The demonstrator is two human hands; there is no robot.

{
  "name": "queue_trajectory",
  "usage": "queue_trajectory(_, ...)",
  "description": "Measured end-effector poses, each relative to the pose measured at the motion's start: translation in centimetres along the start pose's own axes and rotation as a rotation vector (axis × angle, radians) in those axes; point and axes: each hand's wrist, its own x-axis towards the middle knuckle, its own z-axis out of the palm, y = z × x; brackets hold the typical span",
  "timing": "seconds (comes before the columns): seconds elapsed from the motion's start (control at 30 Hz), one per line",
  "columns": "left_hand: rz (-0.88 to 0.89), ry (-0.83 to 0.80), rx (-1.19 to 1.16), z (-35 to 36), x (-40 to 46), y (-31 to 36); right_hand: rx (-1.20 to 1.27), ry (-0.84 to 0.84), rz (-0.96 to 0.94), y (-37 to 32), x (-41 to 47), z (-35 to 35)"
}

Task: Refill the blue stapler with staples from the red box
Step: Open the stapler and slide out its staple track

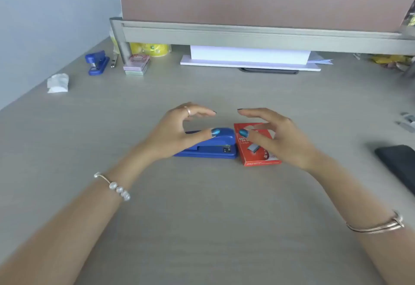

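Observation:
A blue stapler (215, 147) lies closed on the grey desk, its head pointing right. Right beside it, touching or nearly so, lies the flat red staple box (251, 147). My left hand (179, 131) hovers over the stapler's rear half, fingers curved and apart, thumb stretched toward the stapler's head. Over the red box floats my right hand (276, 136), also spread, covering much of the box's top. Neither hand grips anything.
A second blue stapler (96, 63) sits at the far left by small pastel boxes (136, 65) and a crumpled tissue (58, 83). A white paper stack (249, 56) lies under the partition rail. A black phone (399, 163) lies at the right edge, loose staples (407, 121) above it.

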Motion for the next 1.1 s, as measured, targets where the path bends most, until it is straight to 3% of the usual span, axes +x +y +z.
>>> queue_trajectory(0.17,0.082,-0.035,0.218,1.3,-0.6,-0.8,-0.186,0.011,-0.076,0.8,-0.7,1.4)
queue_trajectory(0.37,0.243,0.075,0.507,2.2,-0.2,-0.8,-0.322,0.02,-0.092,1.4,-0.6,2.8)
queue_trajectory(0.63,0.242,0.006,0.547,3.0,0.0,-0.6,-0.396,0.026,0.029,1.0,0.1,3.7)
queue_trajectory(0.93,0.146,0.022,0.412,3.2,0.1,-0.8,-0.382,-0.057,0.044,0.6,0.1,3.4)
queue_trajectory(1.03,0.09,0.178,0.035,2.8,0.0,-0.4,-0.401,-0.054,0.02,0.6,0.1,3.3)
queue_trajectory(1.1,0.081,0.222,-0.07,2.7,-0.1,-0.2,-0.409,-0.047,0.01,0.7,0.1,3.4)
